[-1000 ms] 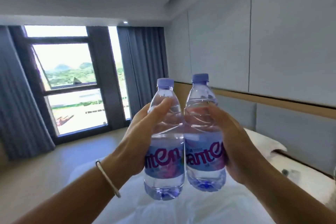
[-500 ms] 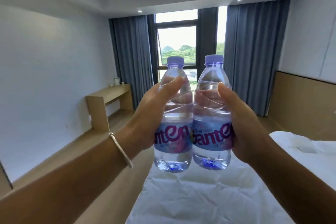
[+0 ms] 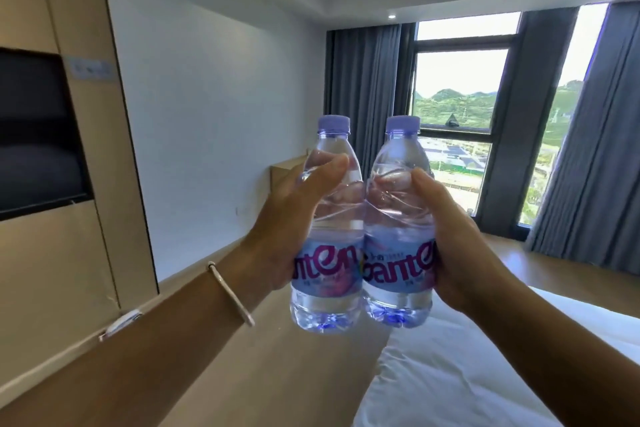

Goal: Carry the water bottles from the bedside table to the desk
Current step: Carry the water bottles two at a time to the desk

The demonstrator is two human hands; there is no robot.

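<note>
On the left bottle (image 3: 327, 229), you read the magenta letters "nten" on the blue label band; the start is hidden by the left hand (image 3: 284, 229). On the right bottle (image 3: 398, 225), you read "ante" on the same type of band. Small print above and below stays illegible.

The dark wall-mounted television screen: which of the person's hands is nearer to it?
Left. The left hand, gripping the left clear plastic water bottle, is on the side of the television screen; the right hand, gripping the right bottle, is farther off, over the white bed.
</note>
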